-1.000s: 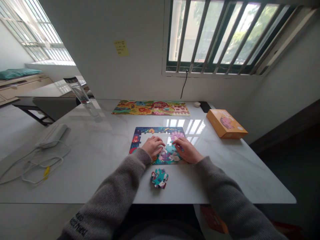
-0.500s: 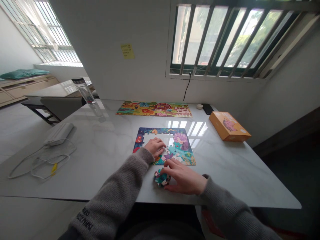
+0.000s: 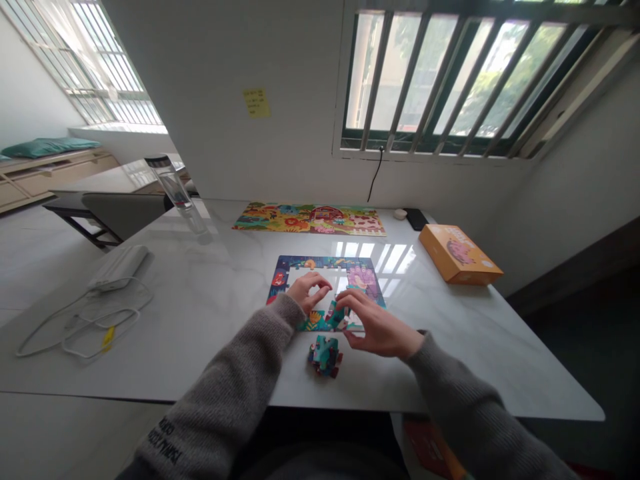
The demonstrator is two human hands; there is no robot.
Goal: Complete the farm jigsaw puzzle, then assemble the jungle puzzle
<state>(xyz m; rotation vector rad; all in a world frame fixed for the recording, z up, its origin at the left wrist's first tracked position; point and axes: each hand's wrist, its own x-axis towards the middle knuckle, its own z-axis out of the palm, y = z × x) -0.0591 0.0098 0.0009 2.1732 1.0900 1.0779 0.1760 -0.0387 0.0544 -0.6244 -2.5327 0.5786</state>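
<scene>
Between the thumb and fingers of my right hand (image 3: 383,327) is a teal jigsaw puzzle piece (image 3: 336,315), lifted over the lower part of the jigsaw puzzle (image 3: 280,263). My left hand (image 3: 306,291) hovers over the puzzle's left side, fingers curved, with a gap between thumb and forefinger and nothing visible in it. The puzzle has a dark blue, forest-like border and a purple part at its right; its middle shows bare white. Just in front of it lies a small pile of loose puzzle pieces (image 3: 324,357). My right hand hides the puzzle's lower right.
A long farm-animal picture (image 3: 307,219) lies along the wall. At the right stands an orange box (image 3: 457,253), with a black phone-like object (image 3: 415,219) behind it. On the left are a glass bottle (image 3: 173,187), a white device (image 3: 117,268) and its looped cable (image 3: 107,339).
My right hand has moved up from the pile with a puzzle piece in its fingers. My left hand has risen slightly, its thumb and forefinger now forming a curve.
</scene>
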